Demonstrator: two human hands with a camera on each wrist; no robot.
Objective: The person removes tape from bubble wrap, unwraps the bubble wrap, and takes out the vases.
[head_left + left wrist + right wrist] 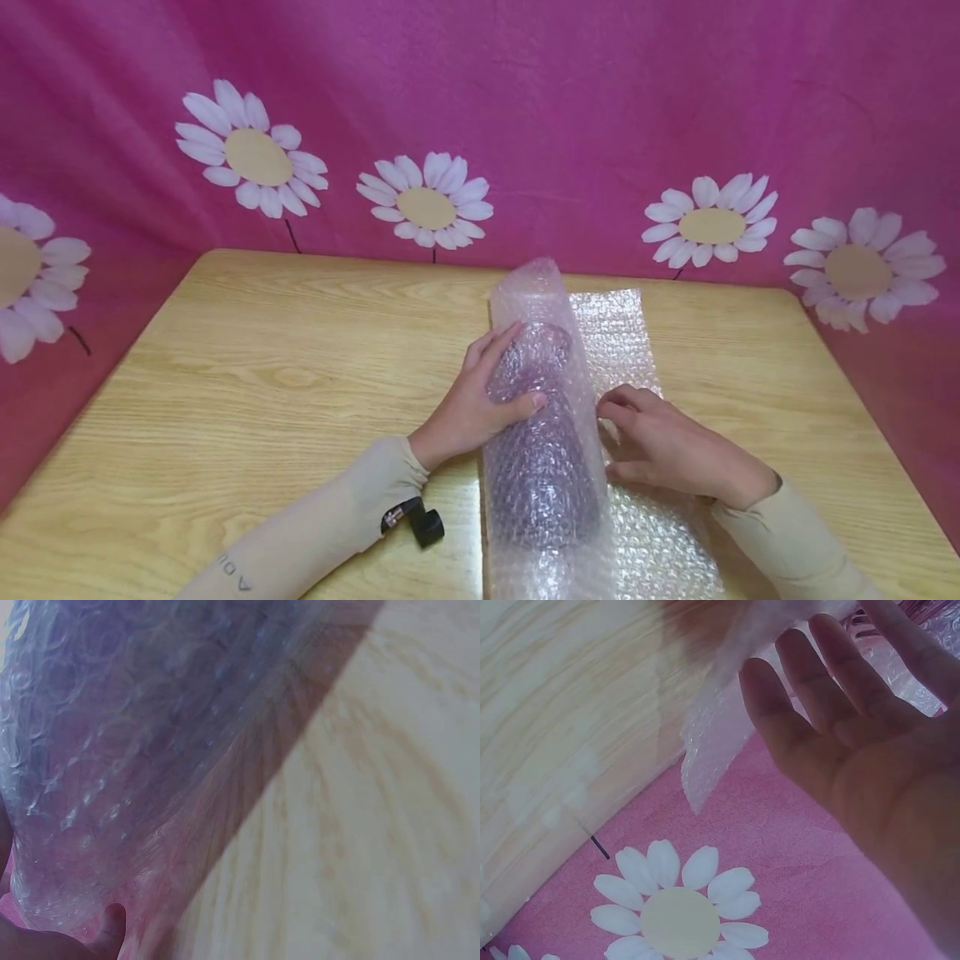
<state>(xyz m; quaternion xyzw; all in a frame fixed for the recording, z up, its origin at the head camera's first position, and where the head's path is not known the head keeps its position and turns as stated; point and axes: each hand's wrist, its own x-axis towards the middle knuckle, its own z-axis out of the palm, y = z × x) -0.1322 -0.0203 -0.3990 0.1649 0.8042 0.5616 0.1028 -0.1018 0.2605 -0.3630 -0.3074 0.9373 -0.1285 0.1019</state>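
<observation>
A long purplish object lies on the table inside a layer of clear bubble wrap. Its exact kind is blurred by the wrap. My left hand holds the bundle from its left side, thumb on top and fingers along the upper left. In the left wrist view, part of that hand shows by the wrap's lower end. Along the bundle's right side, my right hand touches the wrap with its fingertips. The right wrist view shows those fingers fairly straight against the sheet.
More bubble wrap lies flat to the right, under the right hand. Beneath everything is a wooden table. A pink cloth with daisies hangs around its back and sides. A small black strap end hangs at the left sleeve.
</observation>
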